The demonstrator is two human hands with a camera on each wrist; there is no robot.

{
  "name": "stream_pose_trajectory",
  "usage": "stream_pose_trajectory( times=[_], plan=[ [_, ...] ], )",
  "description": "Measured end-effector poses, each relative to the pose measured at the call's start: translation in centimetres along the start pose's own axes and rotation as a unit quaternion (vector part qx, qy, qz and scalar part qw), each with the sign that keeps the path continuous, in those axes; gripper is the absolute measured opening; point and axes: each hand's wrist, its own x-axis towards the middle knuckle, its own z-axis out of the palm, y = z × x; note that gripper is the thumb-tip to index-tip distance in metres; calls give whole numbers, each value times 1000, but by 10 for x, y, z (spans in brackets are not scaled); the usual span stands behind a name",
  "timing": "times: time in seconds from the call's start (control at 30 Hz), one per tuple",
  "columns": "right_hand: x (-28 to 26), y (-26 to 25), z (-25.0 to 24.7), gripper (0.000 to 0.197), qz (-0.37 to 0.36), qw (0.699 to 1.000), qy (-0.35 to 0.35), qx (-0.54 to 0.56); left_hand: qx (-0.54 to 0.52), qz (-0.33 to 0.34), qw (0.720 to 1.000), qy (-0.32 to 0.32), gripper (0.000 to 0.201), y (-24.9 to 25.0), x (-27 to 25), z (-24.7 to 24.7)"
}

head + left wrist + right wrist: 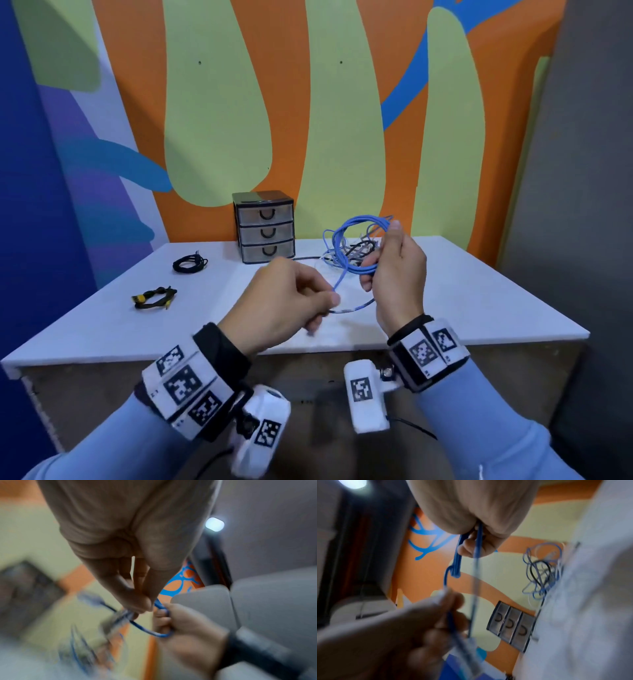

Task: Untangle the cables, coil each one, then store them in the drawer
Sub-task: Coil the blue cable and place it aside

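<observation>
My right hand holds a coil of blue cable upright above the white table, fingers curled round the loops. My left hand pinches the free end of the same blue cable and its clear plug just left of the coil. In the right wrist view the blue cable is wrapped round the bundle below my right hand, with my left hand lower down. A tangle of blue, black and grey cables lies behind the coil. A small drawer unit with three shut drawers stands at the back.
Two coiled cables lie on the table's left side: a black coil and a black coil with yellow plugs. The painted wall rises right behind the drawer unit. The table's front edge runs just below my hands.
</observation>
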Motion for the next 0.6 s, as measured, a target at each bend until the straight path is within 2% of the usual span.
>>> stream_pose_trajectory(
  times=[0.07,0.1,0.2,0.3,0.37,0.43,0.5,0.6],
  plan=[
    [-2,1,1,45,62,996,-10,65,178,46,981,68,15,-2,4,-3],
    [-4,1,2,43,81,992,-17,92,225,60,967,103,14,0,6,-2],
    [-11,-3,7,39,105,982,-53,145,243,97,951,163,9,2,11,0],
    [-16,-7,11,37,94,979,-98,150,246,105,949,166,14,-5,14,4],
    [-18,-9,11,40,79,980,-120,135,166,113,962,186,19,-12,15,6],
    [-18,-7,11,43,60,985,-126,102,34,111,972,205,22,-13,12,8],
    [-17,0,14,47,40,991,-121,41,-116,93,976,161,33,-8,8,11],
    [-22,12,22,51,16,993,-116,-8,-267,70,958,81,36,-5,6,19]
  ],
)
